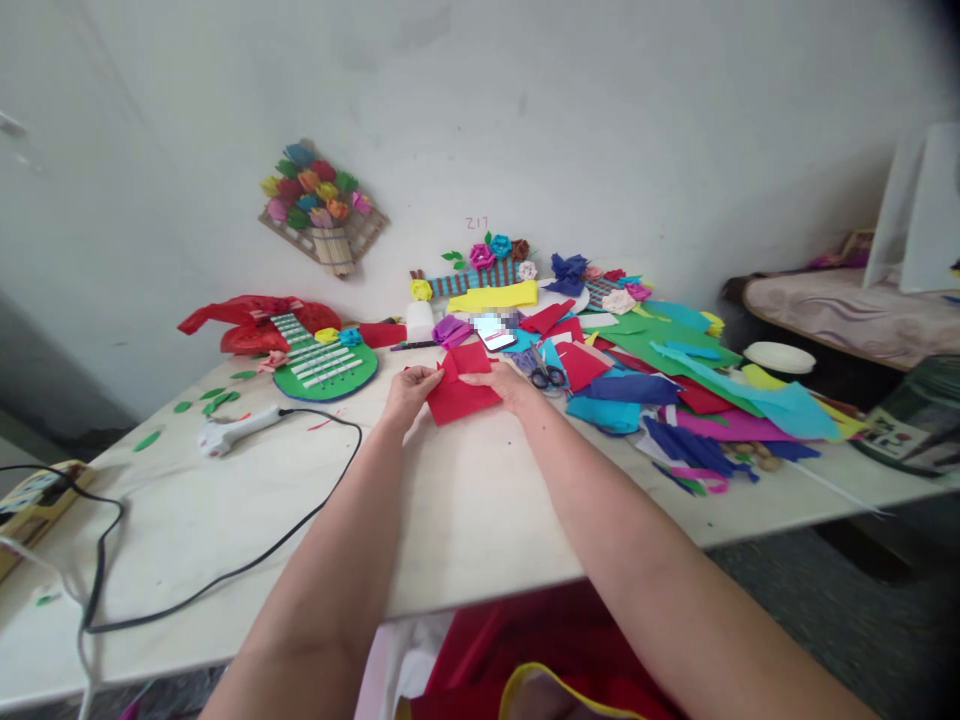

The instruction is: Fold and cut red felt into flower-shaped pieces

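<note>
Both hands are on the red paper (463, 402): the left hand (412, 390) pinches its left side, thumb on top, and the right hand (508, 385) grips the right side with its thumb reaching in over it. The paper's a strong plain red, matte and pretty flat, straight-edged with angular corners. There's a flap or second layer near the top; can't tell if that's one folded sheet or two stacked. It's around the middle of the table (465, 530), and I can't tell if it touches the wood.

Just past it sits a lit phone (495, 333), with dark-handled scissors (546, 372) right of that. Further right it's a big messy pile of scraps (697, 365), mostly blue, green, red and pink. Over left there's a green guitar cutout (322, 370) with white strips, plus a white glue gun (238, 430) on a black cord (292, 535).
</note>
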`<state>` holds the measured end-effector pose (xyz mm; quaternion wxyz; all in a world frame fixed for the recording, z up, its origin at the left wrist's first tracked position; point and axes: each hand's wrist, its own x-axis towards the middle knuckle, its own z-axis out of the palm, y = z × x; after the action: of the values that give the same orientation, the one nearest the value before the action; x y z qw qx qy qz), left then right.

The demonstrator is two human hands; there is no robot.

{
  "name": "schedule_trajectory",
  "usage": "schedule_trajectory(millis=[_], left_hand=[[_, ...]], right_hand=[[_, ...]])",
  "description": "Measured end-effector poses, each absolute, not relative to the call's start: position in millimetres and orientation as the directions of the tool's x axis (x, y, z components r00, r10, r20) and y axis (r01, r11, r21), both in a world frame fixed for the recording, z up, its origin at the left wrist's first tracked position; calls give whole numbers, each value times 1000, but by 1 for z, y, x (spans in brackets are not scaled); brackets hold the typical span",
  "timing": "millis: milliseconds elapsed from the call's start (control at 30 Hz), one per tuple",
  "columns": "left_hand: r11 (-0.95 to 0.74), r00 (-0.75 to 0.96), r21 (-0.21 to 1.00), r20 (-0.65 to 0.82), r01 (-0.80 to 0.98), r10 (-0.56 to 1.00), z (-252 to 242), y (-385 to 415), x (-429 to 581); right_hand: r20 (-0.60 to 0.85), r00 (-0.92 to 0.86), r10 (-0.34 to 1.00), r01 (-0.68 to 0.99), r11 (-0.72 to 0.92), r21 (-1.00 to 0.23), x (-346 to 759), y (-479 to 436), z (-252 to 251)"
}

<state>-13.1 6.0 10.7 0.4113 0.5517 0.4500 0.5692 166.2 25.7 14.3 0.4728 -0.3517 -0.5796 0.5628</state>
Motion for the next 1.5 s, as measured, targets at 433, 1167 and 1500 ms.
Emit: schedule_trajectory(millis=[433, 1167, 1500], left_hand=[[-219, 20, 974, 221, -62, 975, 8, 5, -14], [-315, -80, 870, 369, 379, 926, 10, 10, -2], [-340, -104, 880, 392, 333, 914, 7, 14, -2]], right_hand=[[43, -231, 972, -198, -3, -980, 156, 31, 9], [26, -334, 942, -158, -29, -987, 154, 18, 15], [32, -273, 961, -163, -14, -987, 148, 21, 15]])
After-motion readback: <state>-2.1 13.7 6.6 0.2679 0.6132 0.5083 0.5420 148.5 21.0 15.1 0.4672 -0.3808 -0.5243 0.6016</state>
